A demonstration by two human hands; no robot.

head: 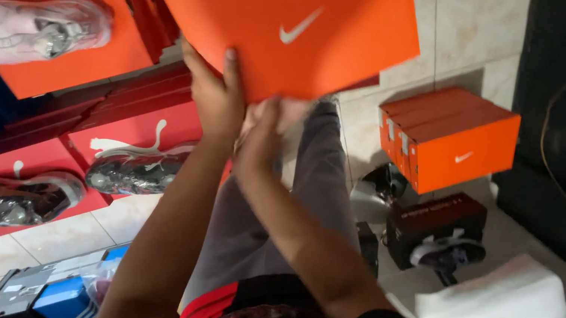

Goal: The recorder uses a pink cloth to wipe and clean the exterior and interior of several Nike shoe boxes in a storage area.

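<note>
You are holding an orange shoebox lid point(293, 21) up in front of you with both hands, tilted so its top face looks toward you. Your left hand point(217, 96) grips the lid's lower edge, thumb pressed flat on the top face and the other fingers hidden behind it. Your right hand point(261, 140) sits just beside the left, touching it, curled under the same edge; its fingers are blurred, so you cannot tell how tightly they close on the lid. Below your arms your grey trouser leg point(309, 186) stretches over the tiled floor point(464, 21). To your left lie red shoeboxes point(128, 134), each with a plastic-wrapped shoe on top, and farther up an orange box carries a pale pink shoe point(35, 29). To your right a stack of closed orange boxes point(449, 136) stands on the floor, with a dark box point(435, 225) near it and a sheet of white paper point(495, 302) lying just beyond.
</note>
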